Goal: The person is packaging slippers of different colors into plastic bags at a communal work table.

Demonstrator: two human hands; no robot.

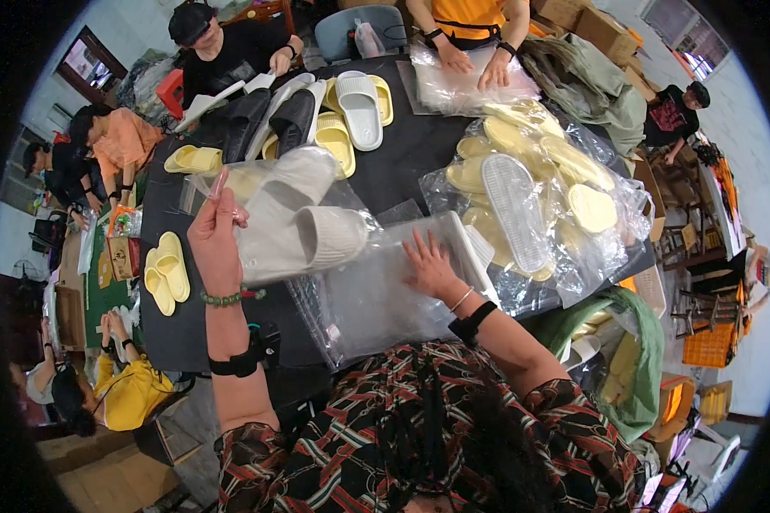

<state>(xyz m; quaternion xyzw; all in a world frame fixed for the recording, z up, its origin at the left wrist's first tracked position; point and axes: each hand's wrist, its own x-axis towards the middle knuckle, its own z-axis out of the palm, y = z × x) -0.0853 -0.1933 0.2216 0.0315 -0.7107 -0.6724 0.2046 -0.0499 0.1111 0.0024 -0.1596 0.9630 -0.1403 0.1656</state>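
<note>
Pinched in the left hand [216, 235], the mouth of a clear bag [274, 184] holding grey slippers [304, 231] stands raised near the table's [402, 154] near edge. Right hand [428, 267] lies flat, open, on empty bags [376, 295] just right; slippers' long axis runs left-right.
</note>
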